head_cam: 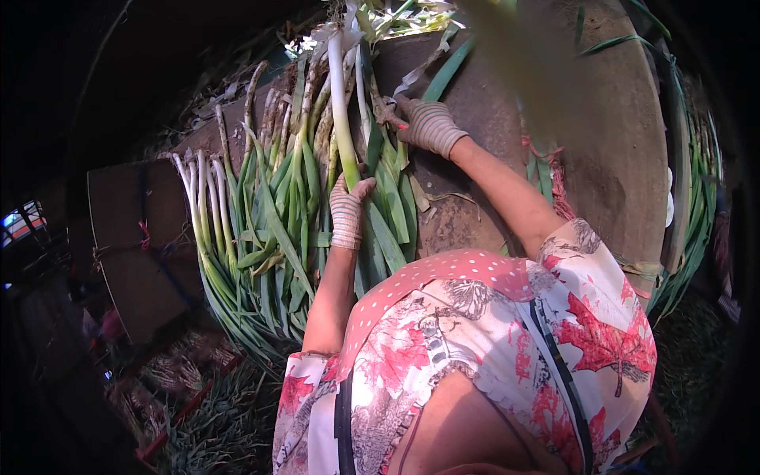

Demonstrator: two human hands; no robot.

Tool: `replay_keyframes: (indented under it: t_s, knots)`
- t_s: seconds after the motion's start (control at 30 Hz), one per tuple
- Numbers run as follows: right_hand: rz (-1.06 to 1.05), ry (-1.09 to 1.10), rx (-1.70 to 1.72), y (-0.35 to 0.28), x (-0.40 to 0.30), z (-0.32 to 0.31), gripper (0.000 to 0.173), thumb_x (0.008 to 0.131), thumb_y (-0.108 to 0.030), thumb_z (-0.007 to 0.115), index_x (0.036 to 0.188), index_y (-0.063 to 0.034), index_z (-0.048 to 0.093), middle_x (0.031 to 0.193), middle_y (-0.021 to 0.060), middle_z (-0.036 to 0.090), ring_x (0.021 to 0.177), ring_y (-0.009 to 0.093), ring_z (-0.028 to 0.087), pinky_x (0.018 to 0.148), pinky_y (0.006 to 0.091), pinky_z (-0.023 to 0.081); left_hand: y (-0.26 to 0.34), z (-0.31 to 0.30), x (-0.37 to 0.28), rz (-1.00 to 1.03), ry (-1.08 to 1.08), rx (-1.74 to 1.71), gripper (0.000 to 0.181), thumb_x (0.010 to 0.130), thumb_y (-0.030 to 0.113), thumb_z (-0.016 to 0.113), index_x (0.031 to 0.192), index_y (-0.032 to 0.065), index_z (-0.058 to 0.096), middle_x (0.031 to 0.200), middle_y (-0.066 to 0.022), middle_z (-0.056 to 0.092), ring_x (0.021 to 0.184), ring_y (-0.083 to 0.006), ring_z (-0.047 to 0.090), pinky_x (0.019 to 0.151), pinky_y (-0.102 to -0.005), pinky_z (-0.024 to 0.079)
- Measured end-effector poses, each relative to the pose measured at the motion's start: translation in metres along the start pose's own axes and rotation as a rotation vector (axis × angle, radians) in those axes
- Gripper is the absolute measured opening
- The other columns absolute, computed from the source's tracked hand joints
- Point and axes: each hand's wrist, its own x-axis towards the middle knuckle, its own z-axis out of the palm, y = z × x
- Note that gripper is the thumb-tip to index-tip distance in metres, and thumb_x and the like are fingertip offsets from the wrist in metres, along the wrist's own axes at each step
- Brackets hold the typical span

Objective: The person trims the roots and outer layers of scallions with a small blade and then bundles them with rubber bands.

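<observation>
My left hand, in a striped work glove, is closed around the green part of a thick leek whose white shaft points away from me. My right hand, in a matching glove, pinches a brownish outer leaf between thumb and fingers, beside the leek's shaft. Many unpeeled green onions with soil-stained stalks lie side by side under and left of my left hand. At their left end are several cleaner, white-stalked ones.
The worn board under the stalks carries leaf scraps. Peelings are heaped at its far edge. Red twine lies right of my right arm. More green onions stand at the far right; bundles lie low at left.
</observation>
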Motion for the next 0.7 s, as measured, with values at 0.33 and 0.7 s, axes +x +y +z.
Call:
replay_keyframes:
  t_s: [0.33,0.7]
  knots:
    - [-0.12,-0.067,0.411,0.012,-0.095,-0.011,0.072,0.07,-0.027,0.071,0.137,-0.0105,0.05,0.106,0.0234,0.067,0.099,0.04,0.064,0.085,0.0453,0.051,0.02,-0.011,0.015,-0.073,-0.087,-0.059,0.037,0.075,0.011,0.077,0.107,0.003,0.059,0.074,-0.0043,0.064,0.061,-0.0175,0.062,0.058,-0.0311,0.051]
    - [0.054,-0.112,0.122,0.013,-0.138,-0.001,0.074,0.069,-0.026,0.07,0.137,-0.0046,0.05,0.106,0.0223,0.067,0.095,0.041,0.065,0.082,0.0452,0.052,0.014,0.004,0.03,-0.033,0.029,0.256,0.036,0.074,0.011,0.072,0.107,0.0018,0.061,0.08,-0.0049,0.063,0.067,-0.0154,0.056,0.062,-0.0305,0.049]
